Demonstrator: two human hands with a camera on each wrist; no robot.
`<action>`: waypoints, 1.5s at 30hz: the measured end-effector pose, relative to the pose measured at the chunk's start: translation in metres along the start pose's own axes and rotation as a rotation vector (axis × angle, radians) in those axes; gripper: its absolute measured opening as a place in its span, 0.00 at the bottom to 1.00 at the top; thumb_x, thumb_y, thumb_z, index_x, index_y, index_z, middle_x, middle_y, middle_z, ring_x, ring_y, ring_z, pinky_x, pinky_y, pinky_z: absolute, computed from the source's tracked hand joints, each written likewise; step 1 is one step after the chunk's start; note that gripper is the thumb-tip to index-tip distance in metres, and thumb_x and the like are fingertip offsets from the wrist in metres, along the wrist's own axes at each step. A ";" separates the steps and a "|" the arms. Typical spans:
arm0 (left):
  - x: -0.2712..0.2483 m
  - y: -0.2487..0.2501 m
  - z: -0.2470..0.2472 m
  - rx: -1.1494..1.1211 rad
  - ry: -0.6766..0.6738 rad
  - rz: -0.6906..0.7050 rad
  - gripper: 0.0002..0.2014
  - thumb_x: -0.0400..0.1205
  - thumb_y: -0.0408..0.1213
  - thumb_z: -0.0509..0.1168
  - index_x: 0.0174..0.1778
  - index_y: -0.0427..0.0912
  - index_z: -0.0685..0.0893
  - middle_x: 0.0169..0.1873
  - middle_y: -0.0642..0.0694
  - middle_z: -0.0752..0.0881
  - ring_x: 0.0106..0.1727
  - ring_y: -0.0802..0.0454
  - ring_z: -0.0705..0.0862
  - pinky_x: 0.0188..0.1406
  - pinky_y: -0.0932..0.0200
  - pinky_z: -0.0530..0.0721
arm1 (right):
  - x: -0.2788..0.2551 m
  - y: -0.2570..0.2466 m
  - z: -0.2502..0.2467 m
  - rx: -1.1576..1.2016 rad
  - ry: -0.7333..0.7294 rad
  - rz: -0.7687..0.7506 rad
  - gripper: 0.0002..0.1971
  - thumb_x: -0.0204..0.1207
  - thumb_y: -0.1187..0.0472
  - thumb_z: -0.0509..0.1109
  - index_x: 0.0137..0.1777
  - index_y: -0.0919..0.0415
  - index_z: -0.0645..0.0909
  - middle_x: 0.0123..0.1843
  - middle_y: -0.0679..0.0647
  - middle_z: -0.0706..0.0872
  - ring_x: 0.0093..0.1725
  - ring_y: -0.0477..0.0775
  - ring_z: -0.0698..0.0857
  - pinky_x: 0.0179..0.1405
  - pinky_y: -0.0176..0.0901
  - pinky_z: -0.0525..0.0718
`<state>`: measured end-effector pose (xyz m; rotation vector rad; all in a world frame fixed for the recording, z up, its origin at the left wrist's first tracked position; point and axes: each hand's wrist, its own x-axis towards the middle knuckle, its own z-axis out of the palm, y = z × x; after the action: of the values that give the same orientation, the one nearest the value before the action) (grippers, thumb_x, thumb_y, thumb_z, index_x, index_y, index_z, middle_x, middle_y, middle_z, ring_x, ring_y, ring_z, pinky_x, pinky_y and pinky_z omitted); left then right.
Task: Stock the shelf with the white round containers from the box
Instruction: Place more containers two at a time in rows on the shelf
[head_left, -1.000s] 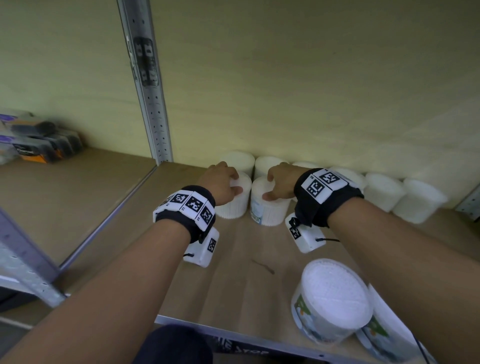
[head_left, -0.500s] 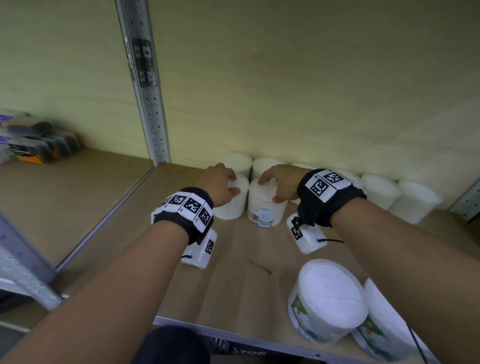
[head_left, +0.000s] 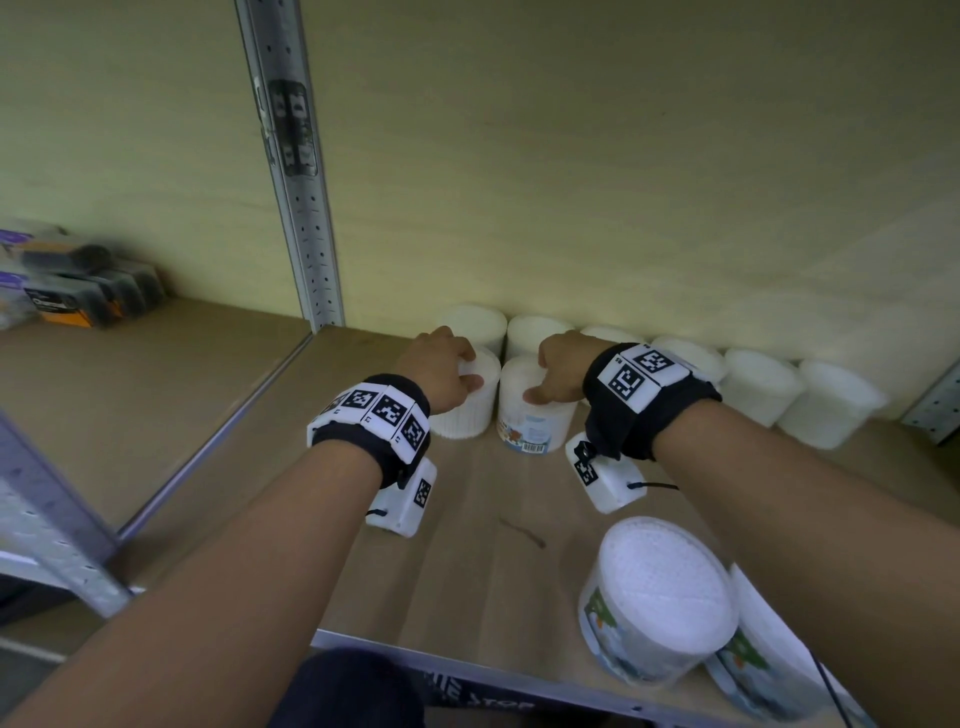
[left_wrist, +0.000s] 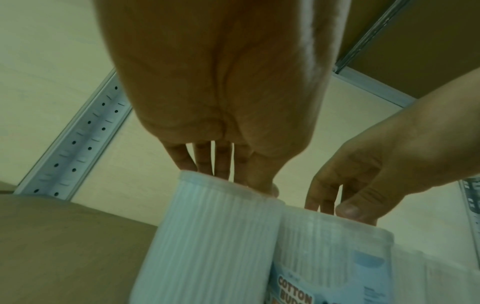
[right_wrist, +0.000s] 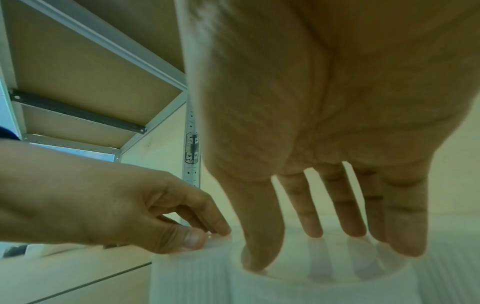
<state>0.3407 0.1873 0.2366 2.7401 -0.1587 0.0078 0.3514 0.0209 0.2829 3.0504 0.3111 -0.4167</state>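
Note:
Two white ribbed round containers stand side by side on the wooden shelf (head_left: 467, 545), in front of a back row of several more (head_left: 758, 384). My left hand (head_left: 470, 370) grips the left container (head_left: 462, 415) from above, thumb on the near rim and fingers curled over the lid. My right hand (head_left: 550, 371) holds the right container (head_left: 535, 426) the same way, and its label with a barcode faces me. In the left wrist view the two containers (left_wrist: 213, 236) (left_wrist: 335, 246) touch. In the right wrist view my fingertips (right_wrist: 314, 230) rest on the lid.
Two larger-looking white containers (head_left: 660, 597) (head_left: 763, 670) stand at the shelf's front right edge. A perforated metal upright (head_left: 296, 182) divides this bay from the left one, where dark packs (head_left: 78, 291) lie. Bare shelf board lies between my forearms.
The right container has been turned, so its label and barcode now face me. Both hands stay on their containers' lids, almost in place.

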 end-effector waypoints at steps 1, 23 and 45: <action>0.000 0.000 0.000 0.001 -0.002 -0.001 0.22 0.82 0.45 0.65 0.71 0.42 0.76 0.68 0.41 0.74 0.69 0.42 0.73 0.69 0.51 0.72 | 0.000 0.000 0.000 -0.009 0.001 -0.006 0.32 0.76 0.45 0.70 0.74 0.65 0.73 0.70 0.59 0.80 0.67 0.59 0.81 0.66 0.49 0.81; -0.002 0.002 -0.001 0.001 0.006 -0.001 0.22 0.82 0.45 0.65 0.70 0.42 0.76 0.67 0.41 0.74 0.69 0.42 0.73 0.68 0.52 0.71 | -0.001 0.000 -0.001 -0.018 -0.003 -0.019 0.34 0.76 0.43 0.70 0.74 0.65 0.71 0.71 0.60 0.79 0.68 0.59 0.80 0.67 0.49 0.81; 0.002 0.001 -0.006 0.007 -0.087 0.035 0.21 0.83 0.41 0.63 0.73 0.43 0.74 0.71 0.41 0.72 0.72 0.43 0.72 0.69 0.54 0.69 | 0.007 0.004 -0.004 -0.074 0.014 -0.099 0.32 0.75 0.46 0.72 0.72 0.67 0.76 0.70 0.62 0.81 0.68 0.61 0.80 0.66 0.47 0.78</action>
<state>0.3426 0.1887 0.2427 2.7456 -0.2307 -0.1010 0.3595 0.0184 0.2850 2.9755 0.4686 -0.3794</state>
